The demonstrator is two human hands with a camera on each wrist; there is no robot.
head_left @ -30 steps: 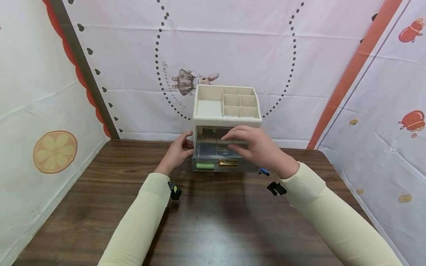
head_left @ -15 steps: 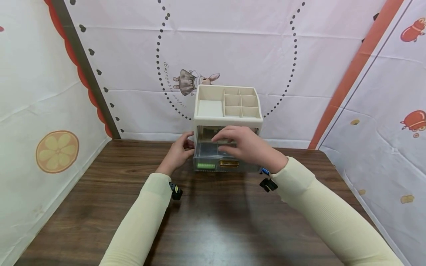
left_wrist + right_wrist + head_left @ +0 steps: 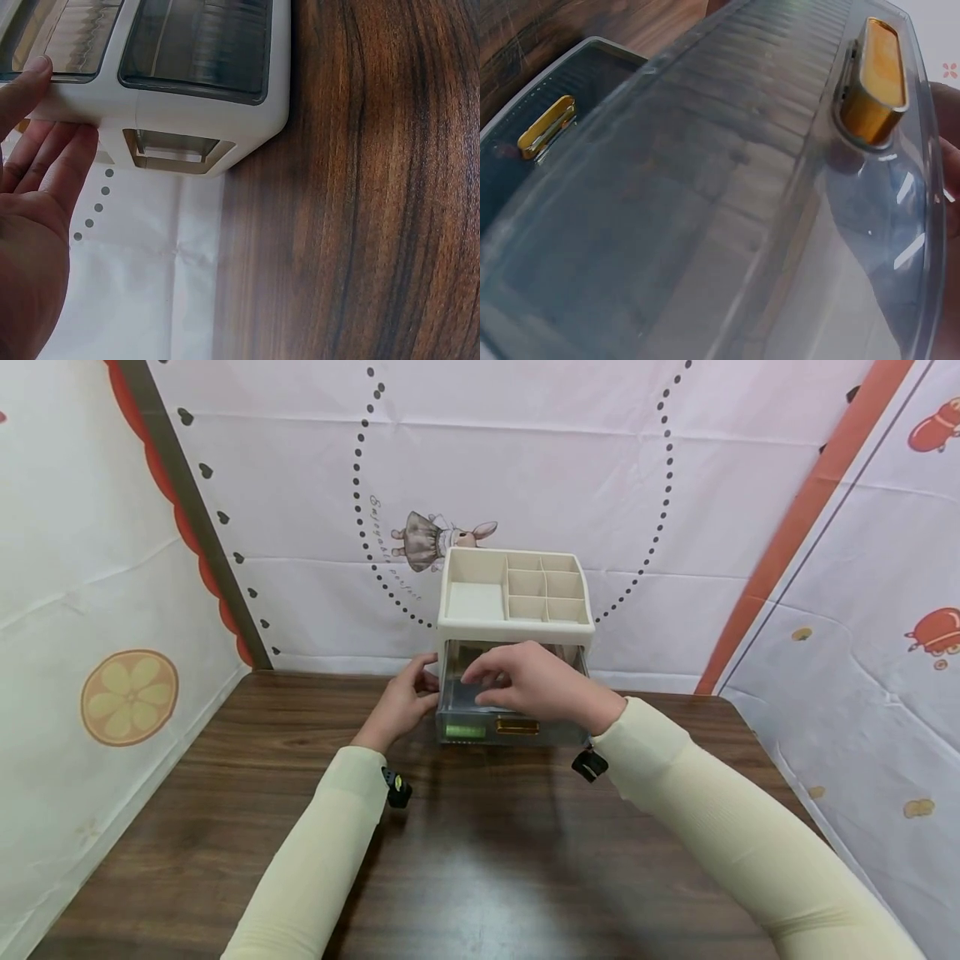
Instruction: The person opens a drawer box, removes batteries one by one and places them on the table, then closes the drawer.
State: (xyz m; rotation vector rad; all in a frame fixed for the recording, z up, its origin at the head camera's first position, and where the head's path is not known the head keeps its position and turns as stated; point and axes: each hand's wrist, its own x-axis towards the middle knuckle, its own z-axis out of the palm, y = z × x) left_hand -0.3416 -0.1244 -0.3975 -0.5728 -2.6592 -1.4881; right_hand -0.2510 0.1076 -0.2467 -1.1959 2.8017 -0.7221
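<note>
A cream drawer organizer [image 3: 517,632] with clear drawers stands against the back cloth. My left hand [image 3: 397,703] holds its left side; in the left wrist view, the thumb [image 3: 28,86] lies on the side face and the fingers [image 3: 71,161] at the edge. My right hand [image 3: 532,685] hovers over the clear drawer front, fingers bent, a gap between fingertips and thumb, nothing seen between them. A green cylinder [image 3: 465,732] shows through the lower front, left of a gold handle [image 3: 517,726]. The right wrist view has a clear drawer [image 3: 705,172] with its gold handle [image 3: 877,79] up close.
The organizer's top has one large open compartment [image 3: 476,600] and several small ones [image 3: 527,583]. A dark wood table [image 3: 480,860] runs beneath. Printed cloth [image 3: 517,468] closes off the back and sides.
My right hand has moved left across the drawer front, and its fingertips have come nearer the thumb. A small blue item by the right wrist is now mostly hidden. The left hand stays put.
</note>
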